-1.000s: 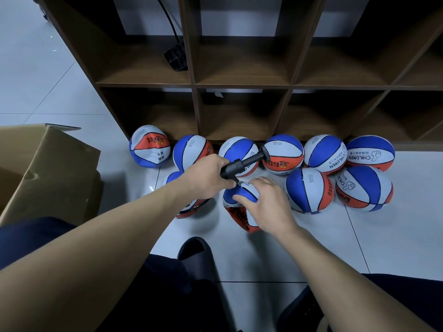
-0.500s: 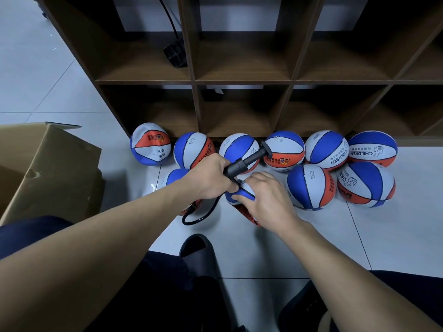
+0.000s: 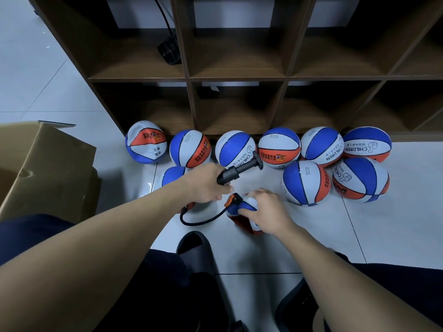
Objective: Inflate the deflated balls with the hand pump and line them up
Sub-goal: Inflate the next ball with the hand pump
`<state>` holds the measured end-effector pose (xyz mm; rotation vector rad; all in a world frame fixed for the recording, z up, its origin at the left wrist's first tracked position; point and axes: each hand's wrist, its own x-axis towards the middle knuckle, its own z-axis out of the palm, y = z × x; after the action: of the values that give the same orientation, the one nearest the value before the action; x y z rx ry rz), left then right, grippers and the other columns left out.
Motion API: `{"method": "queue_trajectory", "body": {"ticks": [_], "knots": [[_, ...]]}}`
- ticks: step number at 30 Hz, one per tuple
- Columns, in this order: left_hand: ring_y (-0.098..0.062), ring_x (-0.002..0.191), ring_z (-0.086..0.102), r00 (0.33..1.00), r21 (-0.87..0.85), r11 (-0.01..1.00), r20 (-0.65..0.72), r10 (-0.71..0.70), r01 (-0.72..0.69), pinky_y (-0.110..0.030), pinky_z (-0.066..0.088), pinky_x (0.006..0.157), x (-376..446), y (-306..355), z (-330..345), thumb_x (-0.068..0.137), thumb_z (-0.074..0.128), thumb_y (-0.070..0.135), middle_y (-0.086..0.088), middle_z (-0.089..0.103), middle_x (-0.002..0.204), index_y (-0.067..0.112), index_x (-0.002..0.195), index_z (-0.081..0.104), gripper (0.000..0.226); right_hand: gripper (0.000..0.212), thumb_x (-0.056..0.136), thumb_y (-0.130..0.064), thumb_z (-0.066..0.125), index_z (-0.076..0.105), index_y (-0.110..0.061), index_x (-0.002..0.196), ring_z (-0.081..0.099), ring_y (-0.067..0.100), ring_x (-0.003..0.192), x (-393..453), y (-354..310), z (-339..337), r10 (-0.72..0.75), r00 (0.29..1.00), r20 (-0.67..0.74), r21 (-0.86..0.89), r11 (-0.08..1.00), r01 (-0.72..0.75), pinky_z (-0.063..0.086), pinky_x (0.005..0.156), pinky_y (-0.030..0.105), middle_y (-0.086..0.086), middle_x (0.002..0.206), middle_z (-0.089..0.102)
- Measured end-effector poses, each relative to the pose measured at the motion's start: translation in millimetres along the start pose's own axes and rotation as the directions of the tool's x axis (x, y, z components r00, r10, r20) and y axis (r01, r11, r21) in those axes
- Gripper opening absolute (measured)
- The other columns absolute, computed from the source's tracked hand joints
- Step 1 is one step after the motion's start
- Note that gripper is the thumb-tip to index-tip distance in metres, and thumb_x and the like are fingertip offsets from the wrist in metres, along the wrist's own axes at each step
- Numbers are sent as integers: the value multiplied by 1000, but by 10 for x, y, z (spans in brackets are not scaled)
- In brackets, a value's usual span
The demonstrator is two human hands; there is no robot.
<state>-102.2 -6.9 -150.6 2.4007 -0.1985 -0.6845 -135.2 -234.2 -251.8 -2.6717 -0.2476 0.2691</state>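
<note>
**Needle connection at risk while the ball is unsteady**

The deflated ball (image 3: 242,212) lies on the floor tile at lower centre of the frame, crumpled and partly covered. The right hand (image 3: 266,212) rests over it with fingers curled onto its upper surface, gripping it. A black hose (image 3: 203,220) loops from the ball's left side up to the hand pump (image 3: 239,170), which the left hand (image 3: 206,185) grips round the barrel; the T-handle points toward upper right. An orange and black fitting (image 3: 235,200) sits at the ball; whether the needle is seated cannot be told.

Judged risks: the slack ball could shift under the right hand and pull the fitting loose, losing air. The pump is held by one hand only, so a stroke requires releasing the ball. The inflated balls (image 3: 306,182) crowded near, against the shelf unit (image 3: 189,77), may be knocked out of line.
</note>
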Motion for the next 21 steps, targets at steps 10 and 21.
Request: {"method": "queue_trajectory", "body": {"ticks": [10, 21], "knots": [[-23, 68, 57, 999, 262, 965, -16, 30, -24, -35, 44, 63, 19, 2, 21, 97, 75, 38, -5, 62, 75, 16, 81, 60, 30, 37, 84, -37, 88, 78, -31, 118, 68, 9, 99, -26, 153, 71, 125, 985, 118, 278, 948, -153, 54, 90, 26, -13, 110, 69], [-20, 71, 64, 994, 420, 905, -40, 97, -71, -36, 53, 62, 64, 113, 17, 95, 69, 37, 1, 66, 76, 25, 82, 66, 18, 68, 101, -76, 44, 76, -17, 97, 77, 20, 73, 45, -305, -933, 462, 887, 6, 780, 553, -293, 65, 73, 42, 5, 84, 78]]}}
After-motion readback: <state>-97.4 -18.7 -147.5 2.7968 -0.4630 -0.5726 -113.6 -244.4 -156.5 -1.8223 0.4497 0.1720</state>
